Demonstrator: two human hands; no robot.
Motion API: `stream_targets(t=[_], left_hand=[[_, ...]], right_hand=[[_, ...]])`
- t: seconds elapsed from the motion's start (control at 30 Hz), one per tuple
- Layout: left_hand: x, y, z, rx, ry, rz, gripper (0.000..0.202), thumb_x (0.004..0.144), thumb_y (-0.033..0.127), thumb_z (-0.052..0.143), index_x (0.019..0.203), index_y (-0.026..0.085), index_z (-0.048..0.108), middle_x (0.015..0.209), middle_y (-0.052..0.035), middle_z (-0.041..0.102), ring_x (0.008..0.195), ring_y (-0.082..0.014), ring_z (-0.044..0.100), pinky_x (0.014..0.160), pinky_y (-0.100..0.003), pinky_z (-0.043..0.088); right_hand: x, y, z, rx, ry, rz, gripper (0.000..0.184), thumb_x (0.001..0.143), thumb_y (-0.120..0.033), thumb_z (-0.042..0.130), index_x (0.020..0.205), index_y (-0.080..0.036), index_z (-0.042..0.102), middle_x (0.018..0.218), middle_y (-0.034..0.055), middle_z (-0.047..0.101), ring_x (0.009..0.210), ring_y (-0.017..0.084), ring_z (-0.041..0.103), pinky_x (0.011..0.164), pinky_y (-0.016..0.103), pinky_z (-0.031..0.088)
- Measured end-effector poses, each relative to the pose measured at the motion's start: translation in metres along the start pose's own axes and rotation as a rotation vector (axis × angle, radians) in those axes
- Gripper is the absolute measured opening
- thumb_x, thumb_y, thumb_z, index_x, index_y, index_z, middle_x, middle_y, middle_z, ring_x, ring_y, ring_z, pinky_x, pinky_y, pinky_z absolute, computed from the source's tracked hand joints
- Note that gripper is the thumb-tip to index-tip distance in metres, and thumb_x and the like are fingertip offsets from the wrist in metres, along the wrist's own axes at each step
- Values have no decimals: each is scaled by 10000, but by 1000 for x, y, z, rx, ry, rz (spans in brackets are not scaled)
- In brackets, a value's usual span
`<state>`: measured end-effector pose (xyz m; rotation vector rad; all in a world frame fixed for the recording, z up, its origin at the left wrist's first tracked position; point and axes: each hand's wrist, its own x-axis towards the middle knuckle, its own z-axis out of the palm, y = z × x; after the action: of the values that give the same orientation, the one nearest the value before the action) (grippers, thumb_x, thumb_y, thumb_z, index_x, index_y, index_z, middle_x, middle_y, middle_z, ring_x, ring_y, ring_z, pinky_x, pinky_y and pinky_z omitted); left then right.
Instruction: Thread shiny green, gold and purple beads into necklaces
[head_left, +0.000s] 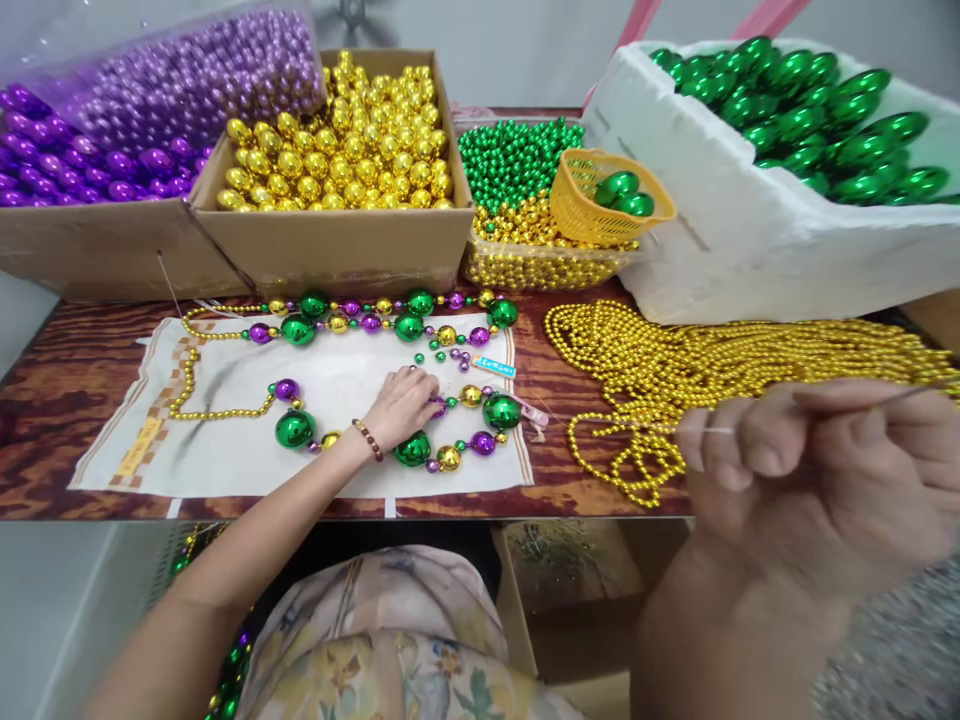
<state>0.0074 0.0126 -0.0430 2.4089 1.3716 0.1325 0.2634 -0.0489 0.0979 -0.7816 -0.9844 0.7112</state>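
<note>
No text can be read; marks on the blue tag and yellow patch blur.

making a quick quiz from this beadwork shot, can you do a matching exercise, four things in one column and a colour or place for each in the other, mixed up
Things:
1. left hand
2. foam box
3. right hand
4. plastic basket

Colour or place:
A. raised in front of the gold strands
B. yellow-orange
C. down among the strung beads on the cloth
D. white

Right pairs: 1-C, 2-D, 3-A, 4-B
</note>
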Motion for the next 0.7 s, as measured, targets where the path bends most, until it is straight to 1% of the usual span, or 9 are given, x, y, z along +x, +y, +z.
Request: stream_targets(t=[0.07, 0.13, 0.23, 0.3, 0.37, 0.43, 0.53, 0.6, 0.7], left_hand=[[-4, -3, -1, 42, 21, -61, 187, 988, 330, 494, 1012, 191, 617, 1115, -83, 659, 1076, -268, 557, 928, -407, 420], [-7, -6, -3, 63, 21, -111, 184, 994, 286, 458, 979, 190, 615, 1108, -89, 675, 1054, -262, 580, 918, -405, 419], [-9, -9, -7, 47, -4, -165, 167, 977, 246, 461, 950, 190, 615, 1067, -88, 696, 1026, -252, 605, 896, -389, 423], [-11, -12, -10, 46, -17, -190, 162, 964, 243, 472, 934, 187, 620, 1044, -90, 702, 1022, -257, 610, 894, -392, 424], [-13, -17, -13, 46, -38, -199, 173, 958, 257, 474, 932, 188, 630, 1044, -91, 702, 1037, -267, 608, 900, -404, 422], [-16, -23, -17, 50, -81, -188, 189, 957, 261, 468, 940, 190, 642, 1051, -91, 702, 1051, -276, 607, 906, -416, 420], [-20, -33, -24, 94, -132, -192, 217, 955, 238, 448, 955, 185, 658, 1057, -99, 704, 1053, -290, 613, 920, -442, 415], [-20, -39, -30, 109, -118, -235, 227, 959, 247, 450, 995, 177, 663, 1080, -110, 704, 1064, -301, 618, 930, -456, 417], [-13, -44, -33, 74, -35, -277, 235, 968, 273, 465, 1062, 177, 658, 1108, -107, 703, 1083, -292, 622, 940, -437, 435]], right_hand=[[-12, 4, -9, -14, -2, 74, 106, 679, -288, 855, 731, -233, 781, 391, -43, 500, 260, 124, 363, 244, 251, 308], [-28, 13, -17, -22, -11, 198, 43, 716, -264, 804, 752, -250, 787, 400, -38, 497, 275, 130, 382, 271, 257, 334], [-49, 28, -27, -4, -13, 342, 55, 750, -288, 782, 793, -255, 789, 430, -38, 493, 319, 128, 425, 325, 251, 373], [-57, 32, -34, 33, -12, 366, 75, 783, -301, 781, 828, -241, 787, 449, -45, 481, 344, 111, 435, 359, 237, 390], [-61, 33, -42, 69, -30, 351, 77, 819, -288, 765, 864, -229, 783, 457, -48, 473, 355, 98, 434, 377, 226, 397], [-65, 33, -48, 68, -68, 360, 82, 848, -270, 743, 901, -222, 782, 481, -38, 491, 389, 105, 463, 392, 225, 416], [-75, 40, -53, -18, -142, 461, 118, 893, -274, 711, 978, -230, 780, 565, -6, 564, 500, 137, 558, 456, 250, 483], [-84, 51, -52, -83, -221, 530, 149, 924, -274, 683, 1037, -240, 774, 626, 7, 617, 560, 147, 607, 523, 264, 523], [-98, 71, -47, -141, -339, 587, 187, 956, -273, 646, 1102, -242, 759, 689, 15, 677, 625, 145, 660, 617, 258, 563]])
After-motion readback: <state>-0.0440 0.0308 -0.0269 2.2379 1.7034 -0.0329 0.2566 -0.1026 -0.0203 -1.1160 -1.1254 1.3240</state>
